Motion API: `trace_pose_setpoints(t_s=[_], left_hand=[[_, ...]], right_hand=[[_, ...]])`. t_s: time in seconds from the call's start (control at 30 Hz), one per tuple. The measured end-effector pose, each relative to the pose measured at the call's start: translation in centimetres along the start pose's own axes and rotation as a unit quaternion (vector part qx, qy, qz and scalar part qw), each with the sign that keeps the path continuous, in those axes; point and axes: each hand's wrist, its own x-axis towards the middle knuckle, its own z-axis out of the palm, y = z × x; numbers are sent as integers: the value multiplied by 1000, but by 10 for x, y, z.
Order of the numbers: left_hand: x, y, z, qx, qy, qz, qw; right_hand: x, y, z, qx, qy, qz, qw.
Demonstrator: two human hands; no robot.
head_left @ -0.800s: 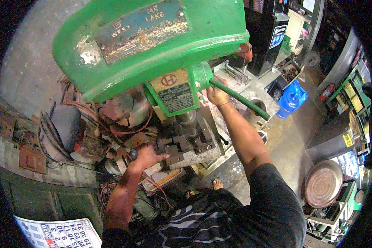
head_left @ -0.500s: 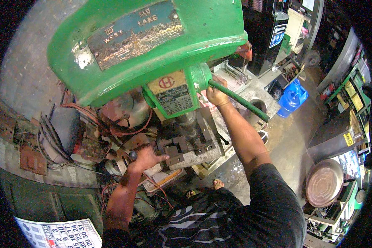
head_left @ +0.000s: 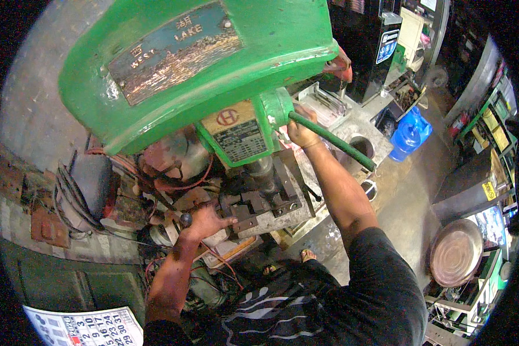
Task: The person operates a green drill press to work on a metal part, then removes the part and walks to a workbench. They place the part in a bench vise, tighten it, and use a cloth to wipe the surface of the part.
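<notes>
A green drill press (head_left: pixel 213 98) fills the upper middle, with a feed lever (head_left: pixel 334 141), a green rod, slanting down to the right from its hub. My right hand (head_left: pixel 303 130) is closed at the hub beside this rod; its fingers are partly hidden behind the lever. Below the spindle (head_left: pixel 262 176) sits a dark, worn machine vise (head_left: pixel 251 213) on the pale drill table. My left hand (head_left: pixel 206 222) grips the vise's left end, thumb stretched along its edge and the other fingers mostly hidden. A black ball knob (head_left: pixel 185 219) shows beside that wrist.
Cables and red hoses (head_left: pixel 219 262) hang at the left, near a grey motor-like housing (head_left: pixel 86 187). A calendar (head_left: pixel 83 326) lies lower left. Rightward are a blue water jug (head_left: pixel 409 135), a round brown disc (head_left: pixel 455 254) and a cluttered green rack (head_left: pixel 490 121).
The view has shifted slightly, so the drill press head appears a little further left. Both hands keep their places on the lever and the vise.
</notes>
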Motion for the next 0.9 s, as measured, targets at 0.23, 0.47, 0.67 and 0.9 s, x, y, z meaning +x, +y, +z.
trace_pose_setpoints(t_s=[0.23,0.47,0.67,0.9], left_hand=[[2,-1,-1,-14,-31,-22,999],[12,-17,13,19,46,69,996],[3,-3,3,0,17,34,999],[9,-7,7,1,22,48,999]], right_hand=[[4,-6,-6,-35,22,-98,994],[1,-46,-50,-9,-150,155,976],[7,-135,-151,-18,-263,273,925],[76,-199,-231,-108,-271,56,955]])
